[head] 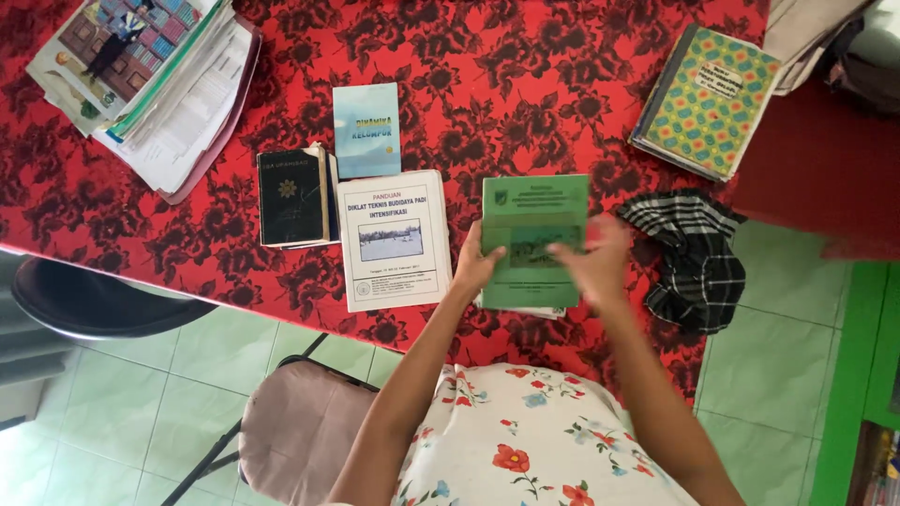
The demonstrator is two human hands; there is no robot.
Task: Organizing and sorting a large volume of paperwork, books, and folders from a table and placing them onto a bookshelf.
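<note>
A thin green paper booklet (534, 239) is being held at centre frame over the red floral counter (525, 84). Its left edge is being pinched by the left hand (475, 262); the blurred right hand (592, 262) is being laid spread across its cover. Both edges are best supported evenly, clear of the checked cloth (689, 253).

Both bare arms reached forward from the body, converging ahead of the chest. The left hand (475, 264) curled in a closed grip, thumb on top. The right hand (595, 262) lay flatter, fingers extended leftward, slightly blurred.
</note>
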